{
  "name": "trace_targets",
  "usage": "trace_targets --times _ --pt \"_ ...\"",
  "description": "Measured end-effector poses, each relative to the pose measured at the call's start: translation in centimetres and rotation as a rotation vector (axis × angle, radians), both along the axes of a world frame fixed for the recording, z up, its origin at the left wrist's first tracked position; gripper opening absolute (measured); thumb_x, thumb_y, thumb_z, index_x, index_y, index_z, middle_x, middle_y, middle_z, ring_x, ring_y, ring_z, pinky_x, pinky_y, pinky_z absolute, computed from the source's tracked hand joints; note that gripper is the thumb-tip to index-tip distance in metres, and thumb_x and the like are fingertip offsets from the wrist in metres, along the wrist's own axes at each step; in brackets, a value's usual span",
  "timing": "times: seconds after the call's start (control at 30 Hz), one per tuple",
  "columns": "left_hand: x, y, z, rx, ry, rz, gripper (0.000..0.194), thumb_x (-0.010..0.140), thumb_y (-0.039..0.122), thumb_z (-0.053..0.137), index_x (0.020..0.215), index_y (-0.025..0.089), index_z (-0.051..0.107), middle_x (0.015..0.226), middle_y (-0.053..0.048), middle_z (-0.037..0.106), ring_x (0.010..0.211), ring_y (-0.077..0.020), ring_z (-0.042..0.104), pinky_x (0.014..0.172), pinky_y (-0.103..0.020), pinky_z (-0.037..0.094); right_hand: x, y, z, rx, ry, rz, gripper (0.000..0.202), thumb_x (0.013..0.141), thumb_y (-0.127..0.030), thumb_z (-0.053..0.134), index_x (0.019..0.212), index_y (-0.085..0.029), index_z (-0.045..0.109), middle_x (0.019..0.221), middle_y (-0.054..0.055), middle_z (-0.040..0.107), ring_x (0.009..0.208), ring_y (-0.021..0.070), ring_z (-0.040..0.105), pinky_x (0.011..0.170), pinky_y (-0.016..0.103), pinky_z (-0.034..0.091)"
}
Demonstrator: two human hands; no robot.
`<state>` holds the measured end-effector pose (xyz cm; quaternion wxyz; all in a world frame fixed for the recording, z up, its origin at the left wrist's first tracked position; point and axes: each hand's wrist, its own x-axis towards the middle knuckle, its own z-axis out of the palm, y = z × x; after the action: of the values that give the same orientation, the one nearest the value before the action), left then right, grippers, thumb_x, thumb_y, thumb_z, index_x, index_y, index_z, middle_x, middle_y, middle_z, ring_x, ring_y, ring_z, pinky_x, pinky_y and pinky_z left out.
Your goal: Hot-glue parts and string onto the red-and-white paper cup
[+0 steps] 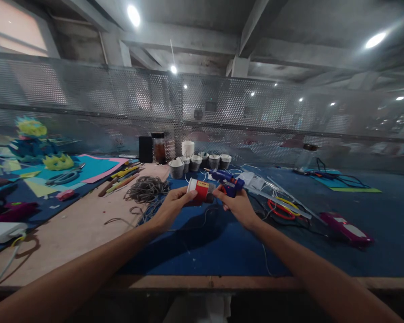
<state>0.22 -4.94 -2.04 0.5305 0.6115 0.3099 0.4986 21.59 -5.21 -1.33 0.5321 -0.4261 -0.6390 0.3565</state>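
Observation:
My left hand (pixel 175 204) grips a red and white paper cup (pixel 195 187), tipped on its side, with grey cord wound around its right end. My right hand (pixel 237 204) is closed around a blue glue gun (pixel 227 180), whose nozzle points left above the cup. The right fingertips are close to the cup's grey-wrapped end; whether they touch it is unclear. A loose grey cord hangs below the cup toward the blue mat (pixel 195 255). To the left of the cup lies a tangled heap of grey cord (pixel 147 188).
Several grey-wrapped cups (pixel 177 169) stand behind, near a jar of brown liquid (pixel 159 149). Scissors (pixel 65 176), coloured paper (pixel 99 167) and carving tools (pixel 123 172) lie left. Rightward are clear sticks (pixel 289 205), red and yellow coils (pixel 281 210) and a purple device (pixel 346 229).

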Motion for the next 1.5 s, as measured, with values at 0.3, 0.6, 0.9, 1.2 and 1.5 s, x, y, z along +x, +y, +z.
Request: trace_targets --times 0.3,0.6,0.9,1.2,1.5 --pt "-0.2 0.2 0.4 -0.037 -0.158 0.104 0.03 0.078 0.037 0.08 0.096 0.015 0.074 0.094 -0.005 0.075 0.086 -0.0202 0.069 0.087 -0.033 0.056 -0.1 -0.3 -0.3 0.016 -0.07 0.007 0.031 0.081 -0.052 0.072 0.089 -0.022 0.071 0.069 -0.001 0.064 0.052 0.0122 0.051 0.055 0.027 0.046" --pt "0.1 0.2 0.3 -0.063 -0.123 0.096 0.035 0.075 0.042 0.083 0.097 0.016 0.077 0.098 -0.007 0.077 0.091 -0.0235 0.07 0.087 -0.036 0.057 -0.6 -0.3 -1.0 0.046 -0.03 -0.05 0.031 0.077 -0.05 0.077 0.092 -0.023 0.074 0.076 0.001 0.07 0.066 0.0198 0.062 0.06 0.03 0.049" --pt "0.1 0.3 0.3 -0.083 -0.174 0.124 0.036 0.074 0.04 0.085 0.098 0.014 0.078 0.097 -0.008 0.077 0.086 -0.0209 0.071 0.087 -0.035 0.057 -0.6 -0.7 -0.5 0.017 -0.065 -0.099 0.03 0.078 -0.049 0.074 0.087 -0.02 0.074 0.077 0.003 0.071 0.07 0.0201 0.064 0.064 0.031 0.049" --pt "0.1 0.4 0.1 -0.084 -0.196 0.093 0.03 0.079 0.036 0.082 0.101 0.016 0.078 0.101 -0.007 0.077 0.09 -0.02 0.071 0.089 -0.033 0.056 -0.8 -0.6 -0.9 0.075 -0.055 -0.108 0.032 0.076 -0.049 0.077 0.087 -0.02 0.073 0.085 0.005 0.073 0.079 0.0233 0.068 0.075 0.034 0.053" --pt "0.0 0.7 0.0 -0.104 -0.232 0.093 0.034 0.076 0.038 0.084 0.101 0.015 0.077 0.1 -0.008 0.078 0.093 -0.0222 0.071 0.088 -0.034 0.057 -0.5 -0.5 -1.4 0.147 -0.118 -0.074 0.031 0.082 -0.048 0.072 0.09 -0.018 0.072 0.083 0.004 0.072 0.076 0.0204 0.068 0.075 0.032 0.053"
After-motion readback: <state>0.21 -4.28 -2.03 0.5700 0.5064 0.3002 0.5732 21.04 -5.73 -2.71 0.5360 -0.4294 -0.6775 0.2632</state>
